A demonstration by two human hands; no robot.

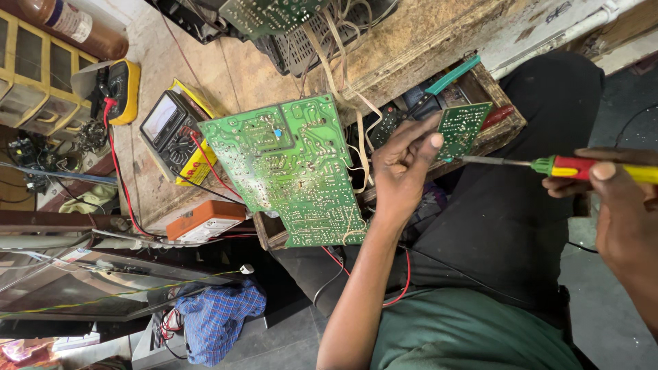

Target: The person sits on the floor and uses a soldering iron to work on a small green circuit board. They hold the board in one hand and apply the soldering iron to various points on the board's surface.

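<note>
Person seen from above, head cam looking down. Both arms bare, no sleeves visible on forearms. Left hand (404,164) and right hand (620,205) bare: no gloves, rings or watch visible. Torso in a dull green top, plain fabric, no print visible. Legs in black trousers, loose, w/ soft folds over the lap and knee.

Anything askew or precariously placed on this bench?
Yes. The large green circuit board sits tilted, overhanging the bench edge, with loose wires trailing. The left hand holds a small green board in mid-air; the right hand points a soldering iron at it.
</note>
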